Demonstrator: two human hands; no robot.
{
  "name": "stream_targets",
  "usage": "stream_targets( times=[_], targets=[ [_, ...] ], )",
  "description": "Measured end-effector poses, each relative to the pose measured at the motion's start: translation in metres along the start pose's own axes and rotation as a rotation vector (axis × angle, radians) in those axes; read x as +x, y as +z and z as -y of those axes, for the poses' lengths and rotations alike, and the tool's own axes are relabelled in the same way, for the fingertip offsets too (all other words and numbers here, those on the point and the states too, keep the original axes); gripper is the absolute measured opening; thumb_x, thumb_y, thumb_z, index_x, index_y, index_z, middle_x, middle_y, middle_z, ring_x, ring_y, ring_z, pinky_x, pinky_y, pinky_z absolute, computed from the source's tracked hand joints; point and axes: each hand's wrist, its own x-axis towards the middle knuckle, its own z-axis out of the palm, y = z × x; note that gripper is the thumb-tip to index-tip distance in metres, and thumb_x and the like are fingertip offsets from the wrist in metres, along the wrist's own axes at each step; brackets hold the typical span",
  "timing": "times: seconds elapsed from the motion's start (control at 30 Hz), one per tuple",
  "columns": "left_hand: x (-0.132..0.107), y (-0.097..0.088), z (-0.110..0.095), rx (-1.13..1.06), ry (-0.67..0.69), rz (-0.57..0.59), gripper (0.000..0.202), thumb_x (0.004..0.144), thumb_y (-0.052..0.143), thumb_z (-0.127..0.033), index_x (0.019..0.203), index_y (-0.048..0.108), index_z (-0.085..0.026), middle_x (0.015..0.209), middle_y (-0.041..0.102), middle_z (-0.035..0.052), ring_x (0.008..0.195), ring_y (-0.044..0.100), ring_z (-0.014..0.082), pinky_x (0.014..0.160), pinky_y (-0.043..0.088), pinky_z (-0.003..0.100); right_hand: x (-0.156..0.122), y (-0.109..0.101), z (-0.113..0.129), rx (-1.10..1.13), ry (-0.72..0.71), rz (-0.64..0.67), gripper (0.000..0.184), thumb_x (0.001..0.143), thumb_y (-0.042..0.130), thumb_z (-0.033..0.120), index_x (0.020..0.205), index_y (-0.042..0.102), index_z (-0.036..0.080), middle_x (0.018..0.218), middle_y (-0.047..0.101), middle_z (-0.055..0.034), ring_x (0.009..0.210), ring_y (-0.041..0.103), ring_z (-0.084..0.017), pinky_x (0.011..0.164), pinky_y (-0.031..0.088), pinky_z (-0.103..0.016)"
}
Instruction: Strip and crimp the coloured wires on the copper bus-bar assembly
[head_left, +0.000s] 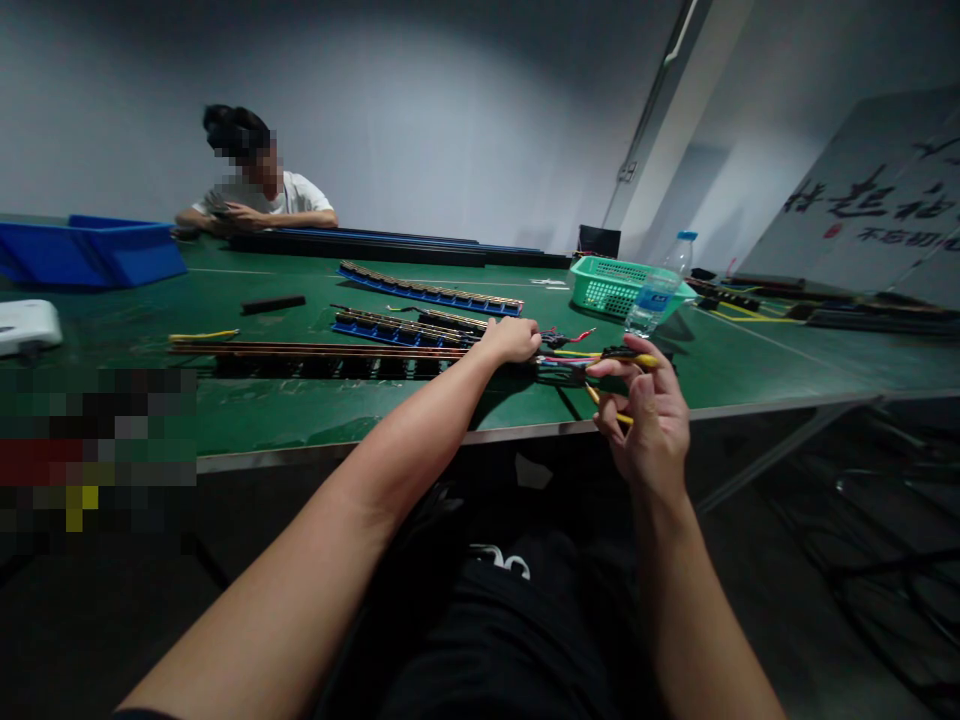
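My left hand [514,340] is closed at the right end of a long dark strip with copper-coloured edges [337,350], where thin wires [566,362] come out; its fingertips are partly hidden, but they seem to pinch the wires. Just right of it, my right hand [649,410] is closed around a yellow-handled tool [611,408] that looks like pliers, its head unclear against the wires. Behind the long strip lie shorter blue-based strips, one nearer [375,325] and one farther back [427,287]. A red-tipped wire end [585,335] sticks out beyond my left hand.
On the green table [277,420] are a green basket [592,285], a water bottle [660,290], a blue bin [112,255] and a short dark bar [274,304]. Long dark strips [360,245] lie before a seated person [259,190]. More strips [750,300] lie right.
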Motion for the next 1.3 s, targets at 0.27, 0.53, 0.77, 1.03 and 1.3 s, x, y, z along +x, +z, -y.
stream_targets(
  times=[0.27, 0.53, 0.77, 1.03, 1.3],
  targets=[
    [0.003, 0.002, 0.001, 0.013, 0.016, -0.01, 0.037, 0.097, 0.038, -0.033, 0.116, 0.069, -0.023, 0.126, 0.07, 0.0086, 0.118, 0.061, 0.0319, 0.103, 0.04, 0.054, 0.001, 0.002, -0.043, -0.431, -0.089, 0.14, 0.032, 0.092, 0.062, 0.037, 0.119, 0.064, 0.022, 0.06, 0.055, 0.0053, 0.045, 0.041, -0.008, 0.046, 0.034, -0.022],
    [0.001, 0.003, 0.002, 0.015, 0.019, -0.038, 0.04, 0.096, 0.038, -0.032, 0.12, 0.068, -0.021, 0.126, 0.07, 0.0107, 0.118, 0.061, 0.0319, 0.103, 0.041, 0.054, 0.005, -0.004, -0.042, -1.1, -0.249, 0.478, 0.036, 0.09, 0.049, 0.022, 0.116, 0.074, 0.026, 0.062, 0.066, -0.002, 0.047, 0.052, -0.015, 0.053, 0.033, -0.027],
    [0.001, 0.002, 0.001, 0.024, 0.002, -0.016, 0.039, 0.097, 0.039, -0.032, 0.121, 0.068, -0.023, 0.126, 0.07, 0.0099, 0.119, 0.061, 0.0306, 0.105, 0.039, 0.053, 0.01, -0.003, -0.028, -0.775, -0.071, 0.486, 0.037, 0.089, 0.063, 0.037, 0.124, 0.055, 0.026, 0.083, 0.062, -0.0003, 0.067, 0.057, -0.014, 0.064, 0.044, -0.026],
    [0.001, 0.001, 0.001, 0.024, 0.014, -0.008, 0.038, 0.098, 0.037, -0.032, 0.118, 0.068, -0.022, 0.127, 0.069, 0.0101, 0.119, 0.06, 0.0319, 0.104, 0.039, 0.054, 0.025, 0.01, -0.037, -0.179, 0.096, 0.029, 0.039, 0.082, 0.071, 0.052, 0.101, 0.049, 0.026, 0.068, 0.058, 0.0068, 0.057, 0.057, -0.01, 0.057, 0.049, -0.024],
    [-0.001, 0.001, 0.0, -0.009, 0.01, -0.021, 0.038, 0.097, 0.038, -0.031, 0.116, 0.07, -0.024, 0.124, 0.071, 0.0087, 0.119, 0.06, 0.0314, 0.105, 0.038, 0.053, 0.026, 0.012, -0.04, 0.21, 0.206, -0.323, 0.055, 0.072, 0.069, 0.073, 0.094, 0.043, 0.029, 0.053, 0.039, 0.0149, 0.042, 0.042, -0.006, 0.052, 0.051, -0.023]
  ],
)
